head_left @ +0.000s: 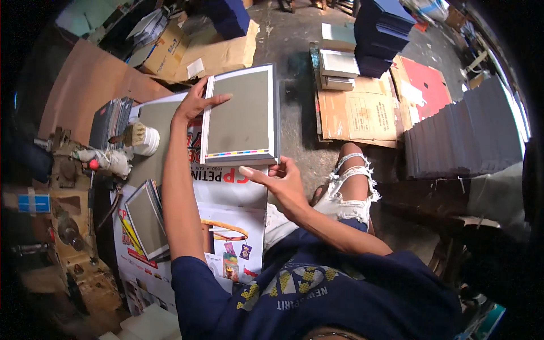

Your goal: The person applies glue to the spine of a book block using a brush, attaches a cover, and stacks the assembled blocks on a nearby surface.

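A thick hardbound book [241,116] is raised over the printed table sheet, its upper face a grey board with white margins and a strip of colour patches along the near edge. My left hand [198,102] grips its far left side, thumb lying on the grey board and fingers passing behind. At the near right corner, my right hand [285,184] holds the bottom edge with curled fingertips, its thumb stretched out to the left. More books with grey boards [146,218] lie on the sheet, left of my left forearm.
A white tub [148,140] with a brush across it stands left, by a row of dark covers [109,122]. An iron machine [68,226] borders the table. Tall dark stacks [467,133] rise at right; smaller books [338,63] sit on cardboard [357,116] beyond my knee.
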The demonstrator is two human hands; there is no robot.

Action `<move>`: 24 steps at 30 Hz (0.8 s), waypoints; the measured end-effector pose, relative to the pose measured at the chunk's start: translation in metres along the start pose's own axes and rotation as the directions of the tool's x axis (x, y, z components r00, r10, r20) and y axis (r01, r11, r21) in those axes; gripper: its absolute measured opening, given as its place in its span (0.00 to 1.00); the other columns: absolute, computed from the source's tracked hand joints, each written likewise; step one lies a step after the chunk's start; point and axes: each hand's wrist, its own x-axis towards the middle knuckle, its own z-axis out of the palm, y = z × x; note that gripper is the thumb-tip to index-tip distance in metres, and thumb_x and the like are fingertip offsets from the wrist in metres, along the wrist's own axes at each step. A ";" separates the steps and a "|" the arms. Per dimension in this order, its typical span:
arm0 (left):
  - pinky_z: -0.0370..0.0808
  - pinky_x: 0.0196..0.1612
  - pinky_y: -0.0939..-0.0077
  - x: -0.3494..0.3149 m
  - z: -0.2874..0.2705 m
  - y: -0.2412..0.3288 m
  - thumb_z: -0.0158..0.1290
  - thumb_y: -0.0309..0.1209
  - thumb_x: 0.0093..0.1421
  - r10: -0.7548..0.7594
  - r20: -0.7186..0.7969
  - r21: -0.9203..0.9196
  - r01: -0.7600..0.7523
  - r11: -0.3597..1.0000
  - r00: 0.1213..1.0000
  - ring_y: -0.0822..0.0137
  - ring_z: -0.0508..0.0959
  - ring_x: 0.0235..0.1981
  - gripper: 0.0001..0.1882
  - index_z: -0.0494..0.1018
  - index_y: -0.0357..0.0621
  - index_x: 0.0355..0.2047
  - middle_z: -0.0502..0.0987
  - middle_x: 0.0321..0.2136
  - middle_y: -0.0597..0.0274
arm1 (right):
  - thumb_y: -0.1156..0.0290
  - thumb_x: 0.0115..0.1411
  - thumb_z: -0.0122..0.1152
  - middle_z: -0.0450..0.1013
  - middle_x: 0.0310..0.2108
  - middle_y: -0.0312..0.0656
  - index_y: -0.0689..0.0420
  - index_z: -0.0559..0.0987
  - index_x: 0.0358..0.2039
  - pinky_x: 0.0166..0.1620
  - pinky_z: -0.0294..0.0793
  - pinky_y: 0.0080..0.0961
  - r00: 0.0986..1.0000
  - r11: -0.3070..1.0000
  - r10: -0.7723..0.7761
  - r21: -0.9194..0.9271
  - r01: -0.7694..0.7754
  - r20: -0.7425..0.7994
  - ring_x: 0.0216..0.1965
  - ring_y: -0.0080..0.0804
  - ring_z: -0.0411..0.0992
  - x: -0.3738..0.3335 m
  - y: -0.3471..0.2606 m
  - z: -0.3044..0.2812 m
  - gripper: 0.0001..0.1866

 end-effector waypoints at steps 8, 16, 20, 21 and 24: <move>0.75 0.49 0.73 -0.020 0.020 0.006 0.72 0.39 0.48 0.045 -0.110 0.012 -0.044 0.999 0.993 0.68 0.77 0.44 0.36 0.67 0.39 0.54 0.77 0.46 0.58 | 0.60 0.49 0.79 0.79 0.34 0.47 0.71 0.69 0.47 0.35 0.74 0.19 1.000 0.988 -0.025 0.154 0.028 -0.017 0.30 0.24 0.75 -0.001 -0.026 -0.008 0.36; 0.76 0.43 0.74 -0.048 0.058 0.010 0.72 0.42 0.48 0.066 -0.320 0.072 -0.046 0.996 0.945 0.70 0.78 0.37 0.32 0.69 0.37 0.45 0.78 0.37 0.58 | 0.65 0.50 0.78 0.77 0.38 0.43 0.65 0.72 0.46 0.39 0.75 0.20 1.000 0.849 -0.029 0.528 0.026 -0.003 0.33 0.25 0.75 0.007 -0.003 -0.023 0.30; 0.76 0.41 0.74 -0.051 0.056 0.009 0.71 0.43 0.49 0.042 -0.328 0.078 -0.017 0.997 0.944 0.70 0.77 0.35 0.31 0.69 0.38 0.44 0.78 0.35 0.58 | 0.60 0.46 0.81 0.76 0.42 0.46 0.67 0.69 0.49 0.47 0.74 0.24 0.998 0.958 -0.039 0.281 0.050 -0.044 0.42 0.27 0.75 -0.002 -0.006 0.008 0.38; 0.76 0.40 0.74 -0.051 0.058 0.013 0.71 0.44 0.49 0.031 -0.330 0.050 -0.015 0.999 0.944 0.70 0.77 0.35 0.31 0.69 0.38 0.44 0.78 0.35 0.59 | 0.59 0.46 0.80 0.76 0.43 0.47 0.67 0.68 0.50 0.48 0.74 0.24 0.998 0.952 -0.025 0.304 0.039 -0.050 0.43 0.28 0.75 0.001 -0.005 0.008 0.39; 0.75 0.39 0.75 -0.057 0.061 0.015 0.71 0.45 0.48 0.054 -0.353 0.089 -0.024 0.996 0.934 0.70 0.77 0.34 0.33 0.69 0.37 0.45 0.78 0.35 0.59 | 0.58 0.47 0.79 0.75 0.43 0.49 0.68 0.66 0.51 0.47 0.74 0.23 0.996 0.944 -0.026 0.326 0.051 -0.081 0.43 0.29 0.75 0.011 0.005 0.005 0.40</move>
